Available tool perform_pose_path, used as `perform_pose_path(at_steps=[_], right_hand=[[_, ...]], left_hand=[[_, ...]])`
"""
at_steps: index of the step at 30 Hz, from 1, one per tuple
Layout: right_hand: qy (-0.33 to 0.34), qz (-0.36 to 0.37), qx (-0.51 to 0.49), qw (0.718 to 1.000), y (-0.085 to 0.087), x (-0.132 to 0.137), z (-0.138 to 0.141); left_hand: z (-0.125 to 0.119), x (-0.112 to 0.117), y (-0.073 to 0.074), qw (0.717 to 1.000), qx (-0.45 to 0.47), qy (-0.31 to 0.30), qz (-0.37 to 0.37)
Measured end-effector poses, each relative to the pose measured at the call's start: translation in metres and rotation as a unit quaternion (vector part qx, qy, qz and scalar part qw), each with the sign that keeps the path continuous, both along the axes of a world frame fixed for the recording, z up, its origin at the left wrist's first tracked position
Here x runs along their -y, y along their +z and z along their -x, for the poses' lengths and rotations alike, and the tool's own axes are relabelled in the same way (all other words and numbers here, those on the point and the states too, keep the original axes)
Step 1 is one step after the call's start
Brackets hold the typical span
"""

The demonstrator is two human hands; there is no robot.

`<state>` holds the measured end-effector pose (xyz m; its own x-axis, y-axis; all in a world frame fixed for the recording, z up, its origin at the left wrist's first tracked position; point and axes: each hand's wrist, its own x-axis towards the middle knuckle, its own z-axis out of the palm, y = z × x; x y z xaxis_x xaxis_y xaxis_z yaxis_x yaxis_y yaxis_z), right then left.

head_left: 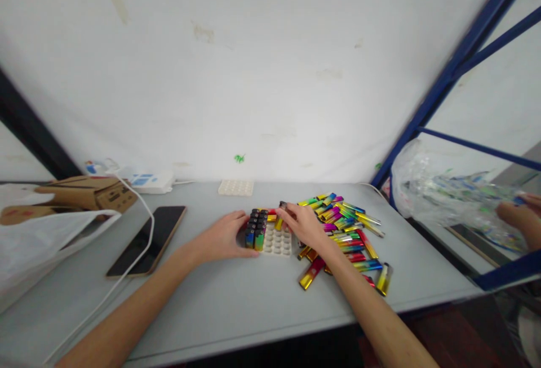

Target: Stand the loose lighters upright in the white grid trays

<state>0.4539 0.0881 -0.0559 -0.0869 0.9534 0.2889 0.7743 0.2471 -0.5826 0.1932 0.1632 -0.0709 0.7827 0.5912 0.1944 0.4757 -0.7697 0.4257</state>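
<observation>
A white tray with round holes (pixel 279 243) lies on the table in front of me. Two rows of lighters with black tops (pixel 256 227) stand upright in its left part. My left hand (pixel 226 238) grips the tray's left side, thumb at the front and fingers behind, against the lighters. Over the tray's back right part, my right hand (pixel 304 223) pinches a lighter (pixel 279 223) with a yellow body, held nearly upright. To the right lies a loose heap of shiny multicoloured lighters (pixel 346 238), partly hidden by my right forearm.
A second white tray (pixel 235 187) lies by the wall. On the left are a phone (pixel 147 241) with a white cable across it, a cardboard box (pixel 97 193) and a white plastic bag (pixel 34 255). Beyond the blue frame (pixel 439 92), another person's hand (pixel 522 218) touches a clear plastic bag (pixel 448 193).
</observation>
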Motion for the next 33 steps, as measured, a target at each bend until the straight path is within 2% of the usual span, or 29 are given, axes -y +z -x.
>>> perform_pose_path(at_steps=[3, 7, 21, 29, 33], right_hand=[[0.035, 0.021, -0.008, 0.999, 0.003, 0.001, -0.004], [0.063, 0.016, 0.042, 0.997, 0.003, 0.001, -0.008], [0.101, -0.048, 0.079, 0.991, -0.019, -0.012, -0.001], [0.131, -0.010, 0.098, 0.986, -0.012, -0.008, -0.005], [0.128, -0.025, 0.045, 0.990, -0.007, -0.005, -0.022]], left_hand=[[-0.001, 0.001, 0.003, 1.000, -0.018, 0.010, 0.010], [-0.001, 0.003, 0.006, 1.000, -0.020, 0.016, 0.004], [-0.002, 0.002, 0.003, 1.000, -0.024, 0.014, 0.008], [-0.002, 0.002, 0.003, 0.999, -0.034, 0.020, 0.010], [-0.001, 0.002, 0.002, 0.999, -0.033, 0.025, 0.009]])
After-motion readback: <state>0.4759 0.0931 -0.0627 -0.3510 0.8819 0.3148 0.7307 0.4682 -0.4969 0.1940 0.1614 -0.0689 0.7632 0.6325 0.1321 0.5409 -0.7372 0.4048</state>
